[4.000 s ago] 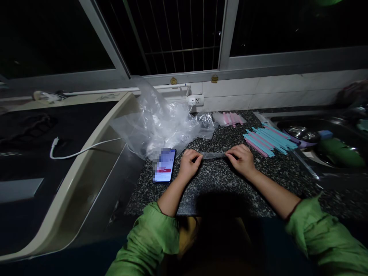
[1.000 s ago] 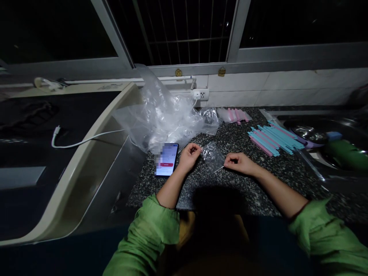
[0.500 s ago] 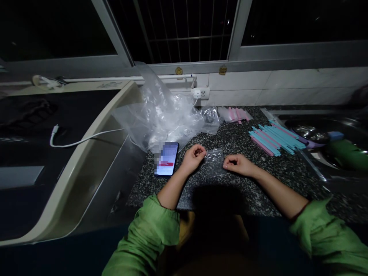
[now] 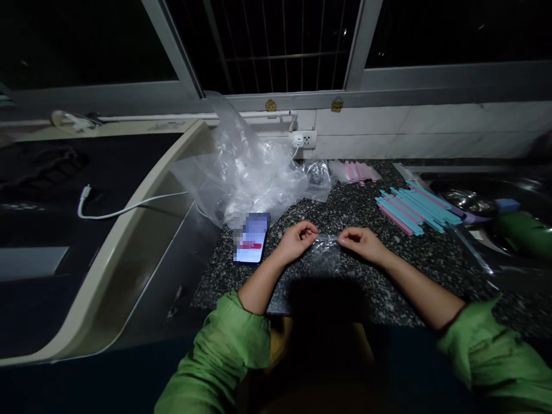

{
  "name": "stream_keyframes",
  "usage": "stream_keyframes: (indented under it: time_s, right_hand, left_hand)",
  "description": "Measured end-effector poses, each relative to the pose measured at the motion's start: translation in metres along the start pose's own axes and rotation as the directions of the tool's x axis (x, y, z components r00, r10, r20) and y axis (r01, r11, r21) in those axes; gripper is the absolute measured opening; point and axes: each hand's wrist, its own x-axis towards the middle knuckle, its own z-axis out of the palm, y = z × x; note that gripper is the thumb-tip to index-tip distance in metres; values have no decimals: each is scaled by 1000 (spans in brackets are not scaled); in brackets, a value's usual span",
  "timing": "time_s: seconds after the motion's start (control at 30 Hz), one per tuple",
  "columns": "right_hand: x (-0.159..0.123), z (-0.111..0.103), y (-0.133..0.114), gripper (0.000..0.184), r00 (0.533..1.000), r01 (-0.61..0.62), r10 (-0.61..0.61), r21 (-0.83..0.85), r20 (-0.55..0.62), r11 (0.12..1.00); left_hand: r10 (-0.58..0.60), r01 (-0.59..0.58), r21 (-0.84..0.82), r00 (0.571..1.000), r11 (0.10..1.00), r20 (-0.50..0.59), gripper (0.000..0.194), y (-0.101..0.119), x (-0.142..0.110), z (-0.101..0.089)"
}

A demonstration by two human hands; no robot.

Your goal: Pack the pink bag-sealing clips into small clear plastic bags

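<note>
A small clear plastic bag (image 4: 326,256) hangs between my two hands over the speckled counter (image 4: 276,287). My left hand (image 4: 297,241) pinches its upper left corner. At the upper right corner, my right hand (image 4: 364,244) has the bag's edge between thumb and fingertips. The top edge is stretched nearly straight, and no contents show through the plastic. Left of my left hand lies a phone (image 4: 253,238) with its screen lit. Several blue and pink flat strips (image 4: 418,207) are spread in a pile to the right, beyond my right hand.
A heap of clear plastic bags (image 4: 259,178) lies at the back left. Near the wall is a bag with pink strips (image 4: 356,171). The sink (image 4: 435,172) holds a metal bowl (image 4: 468,201). A white cable (image 4: 125,211) crosses the appliance (image 4: 172,172) at left.
My right hand has moved to the bag and taken its right corner. The left hand has shifted slightly right. The bag's top edge is now stretched between both hands.
</note>
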Motion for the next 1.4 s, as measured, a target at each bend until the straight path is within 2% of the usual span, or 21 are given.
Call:
stream_keyframes:
  time_s: [0.17, 0.3, 0.4, 0.53, 0.9, 1.4]
  right_hand:
    - [-2, 1, -2, 42, 1000, 18, -18, -17, 23, 1000]
    - [-2, 1, -3, 42, 999, 50, -50, -41, -5, 998]
    - [-2, 2, -2, 40, 997, 75, -77, -63, -23, 995]
    - [-3, 5, -2, 38, 995, 92, -95, -83, -29, 992]
    - [-2, 7, -1, 36, 996, 75, -80, -90, -50, 993]
    - [-5, 11, -10, 34, 996, 66, -69, -55, -51, 996]
  left_hand:
    - [-7, 6, -21, 1000, 1000, -15, 5, 0, 0, 0]
    - [-38, 38, -29, 999, 999, 10, 9, -1, 0, 1]
    - [-71, 70, 18, 996, 997, 57, 9, -1, 1, 2]
    - [-89, 84, 95, 994, 992, 58, 10, -3, 1, 3]
    - [-74, 66, 84, 993, 994, 91, 9, -4, 1, 4]
    - [-6, 0, 89, 998, 996, 61, 12, -6, 2, 3]
